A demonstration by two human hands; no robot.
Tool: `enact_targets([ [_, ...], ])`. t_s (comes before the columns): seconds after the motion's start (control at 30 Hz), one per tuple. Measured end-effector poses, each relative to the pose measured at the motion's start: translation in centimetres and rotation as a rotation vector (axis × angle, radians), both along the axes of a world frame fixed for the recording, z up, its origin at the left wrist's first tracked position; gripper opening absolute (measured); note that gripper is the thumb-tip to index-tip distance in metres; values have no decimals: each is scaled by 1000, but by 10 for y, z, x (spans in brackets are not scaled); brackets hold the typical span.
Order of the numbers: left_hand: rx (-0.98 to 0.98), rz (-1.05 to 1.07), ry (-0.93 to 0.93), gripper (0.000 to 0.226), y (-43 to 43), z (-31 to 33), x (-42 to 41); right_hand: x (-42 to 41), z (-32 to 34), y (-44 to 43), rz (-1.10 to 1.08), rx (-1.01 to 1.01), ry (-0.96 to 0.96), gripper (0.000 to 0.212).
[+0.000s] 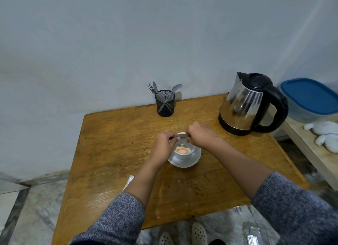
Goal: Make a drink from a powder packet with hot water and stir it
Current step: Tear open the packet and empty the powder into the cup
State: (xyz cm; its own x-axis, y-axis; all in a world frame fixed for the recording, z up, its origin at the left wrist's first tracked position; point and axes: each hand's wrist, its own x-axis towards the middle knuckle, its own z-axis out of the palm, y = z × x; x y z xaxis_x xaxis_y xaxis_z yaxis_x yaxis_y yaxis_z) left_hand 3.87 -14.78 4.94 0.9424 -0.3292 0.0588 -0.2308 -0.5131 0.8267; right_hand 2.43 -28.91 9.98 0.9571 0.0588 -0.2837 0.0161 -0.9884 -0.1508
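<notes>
We find no legible text, brand, number or sign. The kettle (245, 105), the packet (182, 135) held over the cup (182, 151) and the blue-lidded container (311, 98) show no markings we can read.

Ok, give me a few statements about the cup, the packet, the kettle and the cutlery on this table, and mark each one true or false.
1. Both hands hold the packet above the cup. True: the left hand and right hand each pinch one end.
2. The cup stands straight on the wooden table. False: it sits on a white saucer.
3. The cup holds orange powder. True.
4. The kettle is being tipped over the cup. False: it stands untouched at the table's back right.
5. A spoon is in the cup. False: the spoon is in the black mesh holder.
</notes>
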Motion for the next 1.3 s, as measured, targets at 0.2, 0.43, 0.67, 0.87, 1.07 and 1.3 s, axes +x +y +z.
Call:
enact_targets([
  [0.2,-36,48,12,12,1,6,4,-5,2,-2,-8,50,-35,18],
  [0.43,-59,49,15,13,-1,5,7,-7,2,-1,-95,68,-41,14],
  [0.67,-184,120,109,10,12,2,-1,-5,-4,2,-215,340,-97,4],
  [0.87,-324,314,194,10,57,-8,-11,-4,-14,42,-430,872,-5,21],
  [1.07,-132,511,275,12,115,-43,-34,-8,-54,114,-314,765,11,30],
  [1.3,162,481,245,19,154,-74,-76,-34,-108,153,-61,687,207,19],
])
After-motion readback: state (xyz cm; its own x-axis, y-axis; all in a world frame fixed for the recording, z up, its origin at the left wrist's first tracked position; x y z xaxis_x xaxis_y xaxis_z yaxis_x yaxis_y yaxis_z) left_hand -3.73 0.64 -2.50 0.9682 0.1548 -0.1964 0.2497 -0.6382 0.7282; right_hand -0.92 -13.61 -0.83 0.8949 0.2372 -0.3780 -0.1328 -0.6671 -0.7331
